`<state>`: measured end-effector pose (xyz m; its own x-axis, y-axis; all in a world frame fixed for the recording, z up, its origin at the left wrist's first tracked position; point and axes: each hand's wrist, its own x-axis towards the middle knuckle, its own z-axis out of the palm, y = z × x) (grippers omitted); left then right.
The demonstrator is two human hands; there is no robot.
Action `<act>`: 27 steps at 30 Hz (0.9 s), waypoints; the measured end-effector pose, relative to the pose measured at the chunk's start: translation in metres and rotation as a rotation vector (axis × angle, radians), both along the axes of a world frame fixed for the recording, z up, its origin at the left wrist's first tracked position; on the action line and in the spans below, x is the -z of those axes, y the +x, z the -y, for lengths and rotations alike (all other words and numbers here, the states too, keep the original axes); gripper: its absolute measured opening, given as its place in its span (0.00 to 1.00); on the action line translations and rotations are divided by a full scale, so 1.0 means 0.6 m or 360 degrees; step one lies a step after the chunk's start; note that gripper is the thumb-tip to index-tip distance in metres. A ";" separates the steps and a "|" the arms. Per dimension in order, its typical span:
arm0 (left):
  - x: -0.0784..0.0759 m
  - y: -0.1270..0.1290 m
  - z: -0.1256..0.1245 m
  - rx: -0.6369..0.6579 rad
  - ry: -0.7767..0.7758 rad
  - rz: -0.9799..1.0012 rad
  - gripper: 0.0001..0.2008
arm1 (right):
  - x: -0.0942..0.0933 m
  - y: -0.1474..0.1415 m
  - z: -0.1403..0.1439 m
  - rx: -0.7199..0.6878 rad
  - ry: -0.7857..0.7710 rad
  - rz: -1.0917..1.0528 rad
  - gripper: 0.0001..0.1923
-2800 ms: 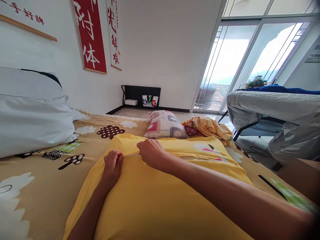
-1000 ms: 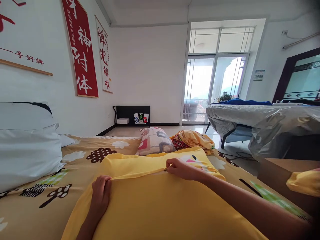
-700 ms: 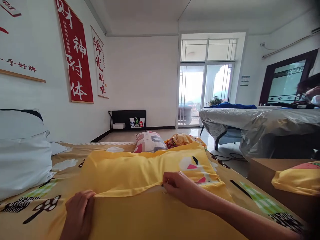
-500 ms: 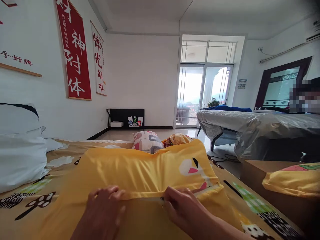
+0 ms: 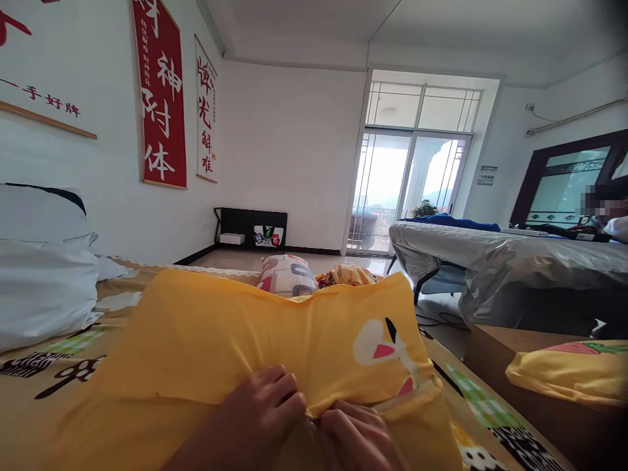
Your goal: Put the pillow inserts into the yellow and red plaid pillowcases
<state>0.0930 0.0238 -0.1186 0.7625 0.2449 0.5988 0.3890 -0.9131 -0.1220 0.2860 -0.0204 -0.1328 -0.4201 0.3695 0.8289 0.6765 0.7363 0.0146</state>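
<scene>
Both hands found closed on cloth: the left hand (image 5: 267,409), fingers curled, grips a gathered fold of the yellow fabric cover (image 5: 314,347), and the right hand (image 5: 356,435) grips its edge just beside, with a narrow gap between the two. What lies under the fingertips is partly hidden; whether the right hand also holds a fastener cannot be told.

Cover located at near centre, spread over the printed bedsheet (image 5: 78,350). Creases fan out from the grip; the far edge dips at the middle. On its right part are white, black and pink printed shapes. A pale strip (image 5: 407,396) runs along the seam to the right of the right hand.

Surroundings noted: at left, a white pillow (image 5: 46,288); beyond the cover's far edge, a patterned pillow (image 5: 287,275) with a bundle of cloth (image 5: 348,276) to its right. At near right, a cardboard box (image 5: 490,392) and, over it, a yellow cloth (image 5: 559,373) with pink and green print. At far right, a plastic-covered table (image 5: 520,252), with another person's sleeve (image 5: 617,228) visible behind it.
</scene>
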 end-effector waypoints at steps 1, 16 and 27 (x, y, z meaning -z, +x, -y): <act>0.000 0.001 0.003 -0.0002 -0.0019 0.0012 0.07 | 0.001 0.000 0.003 0.0030 0.0005 0.0013 0.13; 0.018 0.028 0.017 -0.0094 -0.0018 0.0602 0.15 | 0.004 0.092 0.024 0.0170 0.0176 0.0020 0.12; 0.025 0.029 0.013 -0.0147 0.0153 0.0687 0.19 | 0.055 0.177 0.043 0.0723 0.0517 0.0013 0.12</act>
<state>0.1103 0.0162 -0.1336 0.4156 0.2280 0.8805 0.5024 -0.8646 -0.0132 0.3922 -0.0460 -0.1657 -0.2852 0.2411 0.9276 0.9237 0.3275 0.1989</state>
